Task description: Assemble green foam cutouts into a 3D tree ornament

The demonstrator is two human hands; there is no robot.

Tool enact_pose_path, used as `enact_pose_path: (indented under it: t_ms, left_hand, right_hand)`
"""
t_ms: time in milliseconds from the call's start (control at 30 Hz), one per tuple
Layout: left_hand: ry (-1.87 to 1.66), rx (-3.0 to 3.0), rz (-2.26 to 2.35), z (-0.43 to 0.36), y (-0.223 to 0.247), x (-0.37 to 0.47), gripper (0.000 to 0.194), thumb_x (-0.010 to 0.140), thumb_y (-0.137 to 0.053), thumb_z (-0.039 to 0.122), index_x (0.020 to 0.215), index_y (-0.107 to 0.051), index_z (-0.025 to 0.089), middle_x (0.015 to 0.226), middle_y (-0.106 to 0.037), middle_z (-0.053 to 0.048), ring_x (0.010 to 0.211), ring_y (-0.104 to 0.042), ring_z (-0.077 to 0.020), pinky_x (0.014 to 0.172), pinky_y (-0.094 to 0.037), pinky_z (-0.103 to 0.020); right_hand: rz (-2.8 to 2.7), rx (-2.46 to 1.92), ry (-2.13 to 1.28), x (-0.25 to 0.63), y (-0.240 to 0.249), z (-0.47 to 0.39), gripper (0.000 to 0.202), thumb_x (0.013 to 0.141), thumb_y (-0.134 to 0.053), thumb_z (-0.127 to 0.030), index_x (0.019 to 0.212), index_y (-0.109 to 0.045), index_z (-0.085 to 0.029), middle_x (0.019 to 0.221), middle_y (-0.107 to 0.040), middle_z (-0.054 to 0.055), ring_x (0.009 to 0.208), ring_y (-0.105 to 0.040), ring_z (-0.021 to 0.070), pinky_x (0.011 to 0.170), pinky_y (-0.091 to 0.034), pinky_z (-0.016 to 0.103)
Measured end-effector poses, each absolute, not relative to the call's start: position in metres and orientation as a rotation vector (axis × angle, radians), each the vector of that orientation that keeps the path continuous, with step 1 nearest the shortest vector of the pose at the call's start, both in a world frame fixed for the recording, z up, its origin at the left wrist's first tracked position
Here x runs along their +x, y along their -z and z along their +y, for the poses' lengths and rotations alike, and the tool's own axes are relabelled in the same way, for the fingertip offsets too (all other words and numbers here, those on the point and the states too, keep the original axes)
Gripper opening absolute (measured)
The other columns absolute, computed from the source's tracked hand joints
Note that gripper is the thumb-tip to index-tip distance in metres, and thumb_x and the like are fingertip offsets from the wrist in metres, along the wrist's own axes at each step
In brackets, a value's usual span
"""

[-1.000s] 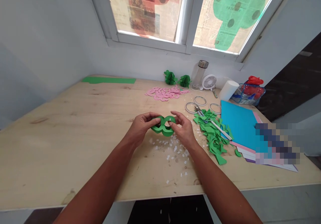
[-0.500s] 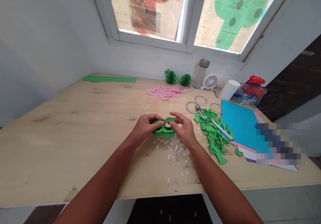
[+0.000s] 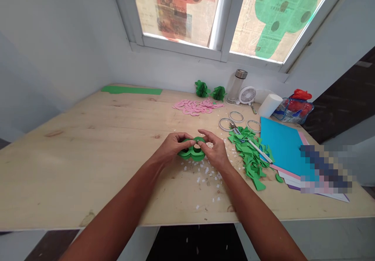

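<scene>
1. A green paper piece (image 3: 198,157), cut with rounded lobes and holes, is held between both hands above the near middle of the wooden table (image 3: 88,167).
2. It is pinched at its left side by the left hand (image 3: 172,147); the thumb is laid across the paper, pointing right, and the fingers are bent at the far side, partly hidden.
3. Its right side is gripped by the right hand (image 3: 216,148), whose thumb is angled up and to the left, close to the left thumb's tip; the index finger is raised and arched above the others.
4. Whether the paper is pressed by every right fingertip cannot be told.
5. Both forearms are slanted inward from the lower corners, the wrists being held nearly straight.
6. White paper bits (image 3: 207,170) are scattered beneath and beside the hands.
7. Green scraps (image 3: 249,155) are heaped just right of the right hand.
</scene>
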State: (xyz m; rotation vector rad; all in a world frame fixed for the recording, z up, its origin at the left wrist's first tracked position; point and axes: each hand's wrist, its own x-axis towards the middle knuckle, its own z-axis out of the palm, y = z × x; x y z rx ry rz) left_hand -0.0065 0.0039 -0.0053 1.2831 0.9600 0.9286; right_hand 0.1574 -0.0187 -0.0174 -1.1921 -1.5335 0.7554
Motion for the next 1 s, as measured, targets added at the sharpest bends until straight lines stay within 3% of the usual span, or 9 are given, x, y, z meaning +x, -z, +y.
enact_pose_path:
  t_ms: [333,533,833,1000]
  left_hand:
    - [-1.022,1.263,1.016,0.0028,0.0045,-0.0001,0.027,0.058,-0.076,0.040,0.057,-0.065,0.016,0.053,-0.055,0.002,0.046,-0.043,-0.0083,0.045,-0.032,-0.021]
    - [-1.088,1.190,1.002,0.0001,-0.0005,-0.0004,0.026,0.060,-0.077,0.039,0.061,-0.067,0.016,0.051,-0.052,0.003,0.047,-0.043,-0.0082,0.044,-0.034,-0.020]
    - [-1.046,1.246,0.998,0.0003,-0.0013,-0.0028,0.025,0.060,-0.077,0.038,0.070,-0.072,0.016,0.060,-0.061,0.001,0.054,-0.049,-0.0088,0.049,-0.038,-0.019]
    - [-1.164,1.285,1.106,0.0007,0.0017,-0.0010,0.025,0.062,-0.075,0.039,0.069,-0.071,0.015,0.060,-0.062,0.000,0.053,-0.052,-0.0106,0.048,-0.040,-0.020]
  right_hand:
    - [-1.624,-1.195,-0.643,0.1581,0.0182,-0.0196,0.035,0.078,-0.061,-0.025,0.113,-0.063,-0.026,0.085,-0.070,0.001,0.083,-0.065,0.0194,0.085,-0.047,0.036]
    - [-1.544,-1.195,-0.712,0.1616,0.0185,-0.0164,0.038,0.077,-0.061,-0.024,0.114,-0.062,-0.022,0.087,-0.071,0.003,0.084,-0.064,0.0187,0.082,-0.048,0.034]
    - [-1.466,-1.201,-0.775,0.1630,0.0222,-0.0143,0.034,0.077,-0.061,-0.027,0.110,-0.064,-0.019,0.080,-0.070,0.003,0.076,-0.065,0.0180,0.073,-0.050,0.031]
    - [-1.489,-1.226,-0.489,0.1594,0.0182,-0.0191,0.031,0.079,-0.059,-0.025,0.109,-0.061,-0.021,0.097,-0.069,0.006,0.092,-0.062,0.0204,0.084,-0.046,0.036]
